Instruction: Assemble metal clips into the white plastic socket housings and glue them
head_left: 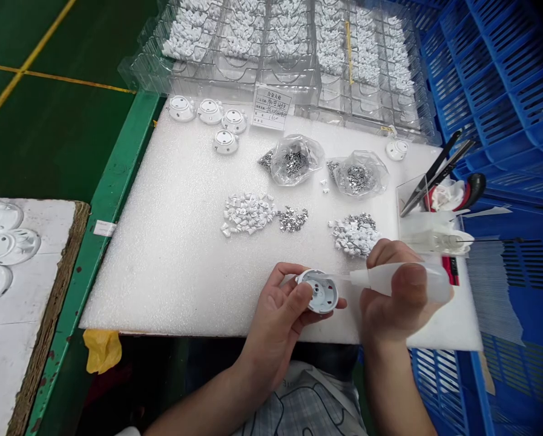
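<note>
My left hand [284, 303] grips a round white cup-shaped housing [322, 295], its hollow side with holes facing up. In my right hand [391, 290] is a translucent squeeze bottle [428, 281], tipped on its side. The bottle's thin nozzle points left and reaches the inside rim of the housing; whether it touches there I cannot tell. Just beyond the hands lie a pile of small white parts [249, 213], a small heap of metal pieces [293, 219] and a mixed pile of white and metal parts [355, 235].
Several white housings [224, 142] stand at the back left of the foam sheet [171, 254]. Two plastic bags [297, 160] hold metal pieces. Clear trays [289, 66] of white parts line the back. Tweezers [437, 172] stand in a holder at right, beside blue crates [502, 91].
</note>
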Action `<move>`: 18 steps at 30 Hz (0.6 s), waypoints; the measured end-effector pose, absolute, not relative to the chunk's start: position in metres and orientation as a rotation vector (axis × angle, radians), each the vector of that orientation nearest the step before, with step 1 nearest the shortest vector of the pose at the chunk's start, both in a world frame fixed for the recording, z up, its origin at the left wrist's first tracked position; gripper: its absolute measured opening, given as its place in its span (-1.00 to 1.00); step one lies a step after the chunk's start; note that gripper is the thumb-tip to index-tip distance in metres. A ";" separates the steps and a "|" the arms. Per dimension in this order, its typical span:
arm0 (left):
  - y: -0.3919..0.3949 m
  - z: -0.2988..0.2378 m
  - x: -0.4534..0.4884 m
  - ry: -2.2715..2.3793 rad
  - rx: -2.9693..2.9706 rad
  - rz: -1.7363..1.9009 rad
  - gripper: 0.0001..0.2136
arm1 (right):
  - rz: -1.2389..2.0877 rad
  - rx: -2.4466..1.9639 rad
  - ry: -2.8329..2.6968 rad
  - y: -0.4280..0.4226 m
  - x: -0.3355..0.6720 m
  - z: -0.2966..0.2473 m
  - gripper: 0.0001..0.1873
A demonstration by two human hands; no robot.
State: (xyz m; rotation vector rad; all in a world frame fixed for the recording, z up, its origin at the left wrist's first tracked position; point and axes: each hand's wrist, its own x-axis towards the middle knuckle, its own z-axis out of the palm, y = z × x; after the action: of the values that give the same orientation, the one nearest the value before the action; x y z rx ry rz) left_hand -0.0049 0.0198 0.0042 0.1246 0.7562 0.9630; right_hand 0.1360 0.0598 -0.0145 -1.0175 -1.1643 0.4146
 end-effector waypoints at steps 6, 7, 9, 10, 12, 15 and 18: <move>0.019 0.004 -0.005 0.749 0.122 0.965 -0.54 | 0.379 -1.004 -1.172 0.062 0.137 -0.015 -0.34; 0.019 0.004 -0.006 0.749 0.122 0.966 -0.54 | 0.367 -0.999 -1.178 0.062 0.137 -0.016 -0.34; 0.019 0.005 -0.006 0.748 0.122 0.970 -0.55 | 0.352 -0.997 -1.186 0.063 0.137 -0.016 -0.33; 0.019 0.005 -0.006 0.748 0.122 0.972 -0.55 | 0.350 -0.996 -1.188 0.063 0.137 -0.017 -0.34; 0.019 0.004 -0.006 0.749 0.120 0.973 -0.55 | 0.354 -0.990 -1.186 0.063 0.137 -0.017 -0.34; 0.020 0.004 -0.005 0.746 0.120 0.969 -0.54 | 0.365 -0.978 -1.188 0.063 0.138 -0.018 -0.34; 0.020 0.004 -0.004 0.745 0.122 0.971 -0.55 | 0.379 -0.978 -1.194 0.062 0.139 -0.018 -0.35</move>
State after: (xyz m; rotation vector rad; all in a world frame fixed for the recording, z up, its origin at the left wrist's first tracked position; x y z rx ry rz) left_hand -0.0045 0.0196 0.0041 0.1223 0.7454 0.9712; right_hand 0.1385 0.0622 -0.0178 -0.9779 -1.1944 0.3786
